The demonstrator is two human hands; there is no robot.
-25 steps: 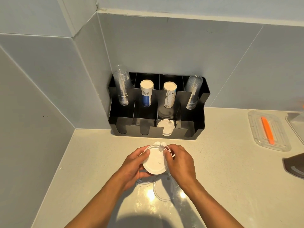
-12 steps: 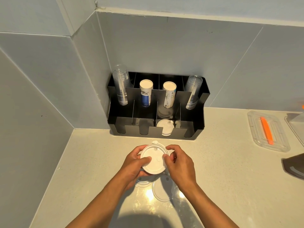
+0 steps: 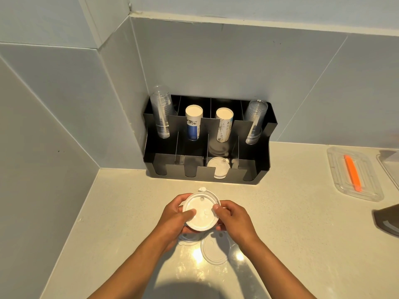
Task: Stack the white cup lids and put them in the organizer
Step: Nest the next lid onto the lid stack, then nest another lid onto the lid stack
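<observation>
A stack of white cup lids point(image 3: 201, 212) is held above the counter between both hands. My left hand point(image 3: 172, 221) grips its left side, thumb resting on top. My right hand point(image 3: 234, 219) grips the right edge. The black organizer point(image 3: 254, 169) stands against the wall in the corner, a hand's length beyond the lids. Its front row has a stack of white lids point(image 3: 218, 168) in the third slot from the left. More lids point(image 3: 213, 248) lie flat on the counter under my hands, partly hidden.
The organizer's back row holds clear cup stacks point(image 3: 161, 115) at both ends and two paper cup stacks point(image 3: 193, 121) between. A clear tray point(image 3: 354, 173) with an orange tool lies at right. A dark object point(image 3: 388, 219) sits at the right edge.
Both hands have closed in on the stack and pressed the lids together; the stack sits flatter and slightly lower left than before.
</observation>
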